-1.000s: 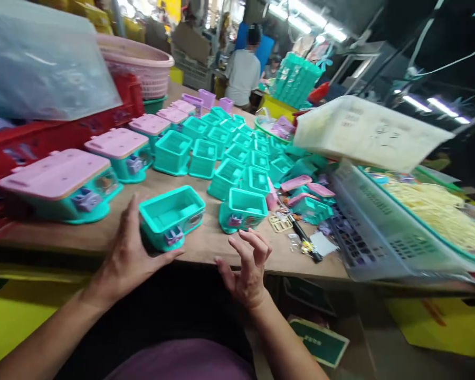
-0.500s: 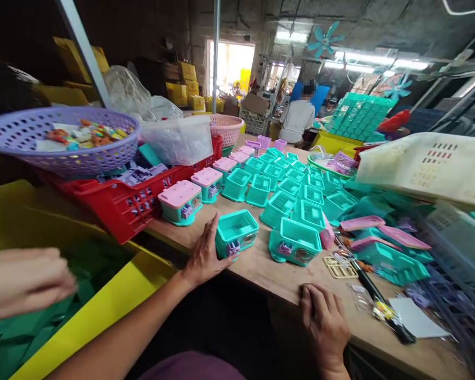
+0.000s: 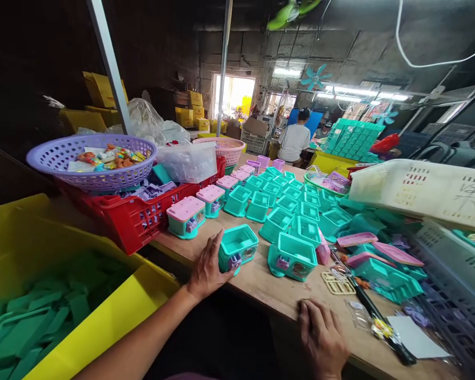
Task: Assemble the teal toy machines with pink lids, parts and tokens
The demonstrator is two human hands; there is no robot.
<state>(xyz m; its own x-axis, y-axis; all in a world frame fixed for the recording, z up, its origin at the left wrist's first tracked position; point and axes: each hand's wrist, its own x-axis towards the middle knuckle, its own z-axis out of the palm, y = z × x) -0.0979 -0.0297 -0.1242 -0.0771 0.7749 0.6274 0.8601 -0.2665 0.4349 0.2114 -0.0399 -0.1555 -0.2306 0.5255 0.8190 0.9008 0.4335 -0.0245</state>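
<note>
Housing [image 3: 238, 246]: teal. Lidded unit [image 3: 186, 216]: pink top, teal base. Basket [image 3: 91, 161]: purple, perforated. Crate [image 3: 132, 219]: red. Bin [image 3: 114, 309]: yellow.

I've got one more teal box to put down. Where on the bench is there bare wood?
Bare wood shows along the near edge, between the left hand on a teal box and the right hand. A smaller strip lies in front of the pink-lidded box. Farther back, rows of open boxes fill the top; the right side is cluttered with pink lids.
</note>
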